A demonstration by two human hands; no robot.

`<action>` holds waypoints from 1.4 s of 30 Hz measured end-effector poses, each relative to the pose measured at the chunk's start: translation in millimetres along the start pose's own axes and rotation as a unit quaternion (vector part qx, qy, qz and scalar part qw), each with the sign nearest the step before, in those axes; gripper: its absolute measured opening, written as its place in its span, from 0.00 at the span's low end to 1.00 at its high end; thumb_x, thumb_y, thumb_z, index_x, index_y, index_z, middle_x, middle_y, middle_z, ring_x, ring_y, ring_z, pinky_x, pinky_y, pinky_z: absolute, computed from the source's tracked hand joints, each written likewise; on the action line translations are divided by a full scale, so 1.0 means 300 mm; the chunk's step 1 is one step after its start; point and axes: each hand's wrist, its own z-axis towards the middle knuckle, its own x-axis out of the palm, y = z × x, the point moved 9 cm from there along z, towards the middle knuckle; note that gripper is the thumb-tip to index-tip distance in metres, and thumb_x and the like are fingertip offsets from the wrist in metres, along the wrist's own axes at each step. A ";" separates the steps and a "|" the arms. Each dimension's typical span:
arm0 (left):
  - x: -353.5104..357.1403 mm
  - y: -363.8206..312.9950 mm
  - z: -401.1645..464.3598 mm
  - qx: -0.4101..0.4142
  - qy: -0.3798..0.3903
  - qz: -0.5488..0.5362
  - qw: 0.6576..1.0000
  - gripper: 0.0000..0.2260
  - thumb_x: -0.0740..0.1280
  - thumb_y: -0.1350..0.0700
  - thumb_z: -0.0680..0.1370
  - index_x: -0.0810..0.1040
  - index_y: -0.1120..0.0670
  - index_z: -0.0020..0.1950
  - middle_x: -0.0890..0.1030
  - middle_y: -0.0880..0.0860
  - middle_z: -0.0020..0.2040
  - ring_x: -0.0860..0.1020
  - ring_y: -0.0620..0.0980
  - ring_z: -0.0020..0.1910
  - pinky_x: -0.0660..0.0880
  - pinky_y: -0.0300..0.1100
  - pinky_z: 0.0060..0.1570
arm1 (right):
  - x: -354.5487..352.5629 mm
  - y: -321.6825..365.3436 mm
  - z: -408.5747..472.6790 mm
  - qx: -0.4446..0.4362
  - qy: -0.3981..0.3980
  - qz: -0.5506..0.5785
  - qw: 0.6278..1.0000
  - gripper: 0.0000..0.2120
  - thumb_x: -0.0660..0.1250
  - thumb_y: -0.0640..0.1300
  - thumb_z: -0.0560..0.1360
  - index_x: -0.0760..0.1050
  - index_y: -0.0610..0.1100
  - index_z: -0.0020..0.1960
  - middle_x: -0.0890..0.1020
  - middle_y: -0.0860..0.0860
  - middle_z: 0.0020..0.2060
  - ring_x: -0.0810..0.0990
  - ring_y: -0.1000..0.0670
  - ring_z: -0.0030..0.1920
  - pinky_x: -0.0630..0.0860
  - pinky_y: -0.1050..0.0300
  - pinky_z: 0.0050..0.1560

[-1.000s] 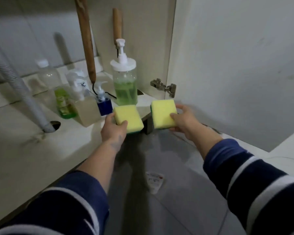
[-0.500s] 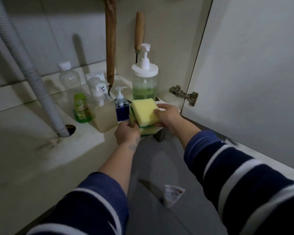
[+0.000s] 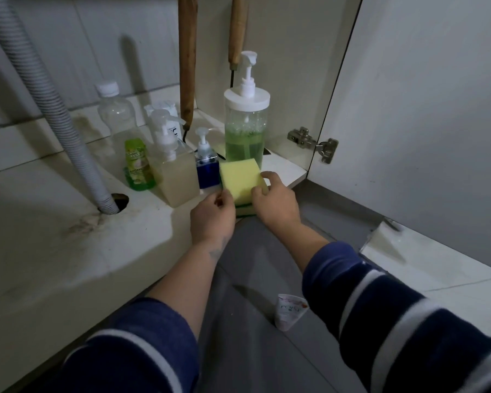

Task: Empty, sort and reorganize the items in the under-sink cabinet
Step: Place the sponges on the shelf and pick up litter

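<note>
Two hands hold a stack of yellow sponges at the front edge of an under-sink cabinet floor.

The left hand pinches the near left corner of the sponges; the right hand lies curled over their right side, fingers pressed on top. Just beyond the fingertips stands a tall pump bottle of green liquid; left of them, a small blue pump bottle and a square clear dispenser.

1. Dim, greyish light throughout.
2. The drain hose throws a soft shadow on the wall behind it.
3. Beyond the hose, frame edges bow with wide-angle distortion.
4. Striped sleeves nearest the camera look soft.
</note>
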 end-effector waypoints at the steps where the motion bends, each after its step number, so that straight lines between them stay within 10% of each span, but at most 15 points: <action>1: 0.003 -0.002 0.004 0.003 0.002 0.002 1.000 0.17 0.56 0.45 0.80 0.80 0.52 0.50 0.79 0.51 0.44 0.76 0.51 0.46 0.71 0.42 0.43 | 0.005 -0.008 -0.013 -0.013 0.004 0.001 1.000 0.23 0.56 0.46 0.76 0.62 0.50 0.72 0.79 0.41 0.54 0.78 0.41 0.52 0.77 0.48 0.53; 7: 0.024 -0.030 0.049 0.026 0.019 0.030 0.999 0.20 0.53 0.46 0.83 0.69 0.53 0.34 0.72 0.51 0.34 0.71 0.51 0.37 0.60 0.42 0.30 | 0.035 -0.051 -0.049 -0.055 -0.004 -0.010 0.998 0.32 0.62 0.41 0.77 0.54 0.51 0.77 0.80 0.41 0.51 0.80 0.42 0.49 0.78 0.51 0.51; 13: -0.003 0.011 0.102 -0.024 -0.030 -0.041 0.998 0.19 0.58 0.46 0.81 0.72 0.60 0.63 0.77 0.57 0.58 0.75 0.56 0.55 0.67 0.42 0.49 | 0.079 -0.014 -0.072 -0.069 -0.023 0.071 0.995 0.24 0.61 0.38 0.78 0.62 0.48 0.72 0.80 0.45 0.50 0.78 0.48 0.46 0.74 0.58 0.47; 23: -0.047 0.026 0.094 -0.016 -0.091 -0.020 0.996 0.18 0.56 0.49 0.82 0.71 0.59 0.66 0.76 0.57 0.62 0.74 0.56 0.60 0.64 0.38 0.47 | 0.120 -0.008 -0.005 -0.046 -0.003 0.102 0.994 0.12 0.68 0.40 0.75 0.73 0.45 0.58 0.83 0.46 0.46 0.81 0.48 0.48 0.77 0.53 0.50; 31: -0.042 0.043 0.025 0.101 -0.028 0.265 0.958 0.19 0.54 0.51 0.82 0.69 0.59 0.69 0.71 0.60 0.67 0.69 0.60 0.66 0.66 0.51 0.61 | 0.064 -0.091 -0.104 -0.080 0.102 -0.003 0.992 0.16 0.70 0.44 0.74 0.75 0.44 0.61 0.82 0.47 0.53 0.78 0.52 0.50 0.73 0.60 0.53; 37: -0.001 0.147 -0.108 0.134 0.027 0.414 0.900 0.24 0.48 0.49 0.83 0.54 0.57 0.78 0.54 0.54 0.79 0.51 0.52 0.77 0.47 0.54 0.74 | 0.130 -0.394 -0.321 -0.008 0.298 -0.207 0.932 0.27 0.70 0.55 0.72 0.70 0.47 0.68 0.76 0.47 0.62 0.75 0.46 0.62 0.70 0.54 0.60; 42: -0.039 0.196 -0.135 0.117 0.047 0.446 0.886 0.25 0.43 0.47 0.83 0.48 0.55 0.79 0.48 0.51 0.79 0.46 0.49 0.78 0.45 0.55 0.75 | 0.112 -0.526 -0.370 0.011 0.232 -0.226 0.946 0.10 0.64 0.39 0.75 0.77 0.43 0.56 0.81 0.42 0.52 0.78 0.41 0.54 0.71 0.55 0.46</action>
